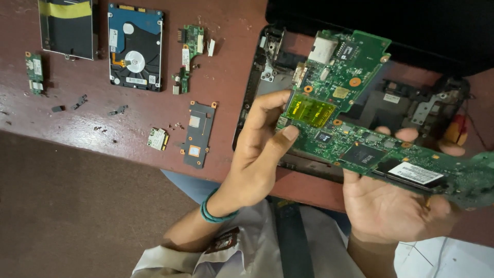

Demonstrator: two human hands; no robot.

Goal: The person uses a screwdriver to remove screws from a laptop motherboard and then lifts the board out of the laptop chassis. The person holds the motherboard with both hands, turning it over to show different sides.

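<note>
A large green motherboard (pixel 355 108) is held tilted above an opened black laptop chassis (pixel 406 103). My left hand (pixel 260 149) pinches its left edge, thumb on top beside a yellow-taped patch (pixel 310 111). Under the board's right end my right hand (pixel 391 206) lies palm up, fingertips curling over the far edge. A teal band circles my left wrist.
On the reddish table (pixel 103 123) lie a hard drive (pixel 135 47), a drive caddy with yellow tape (pixel 68 27), a narrow green board (pixel 189 56), a grey heat plate (pixel 199 134), a small wireless card (pixel 157 138), another small board (pixel 34 72) and loose screws.
</note>
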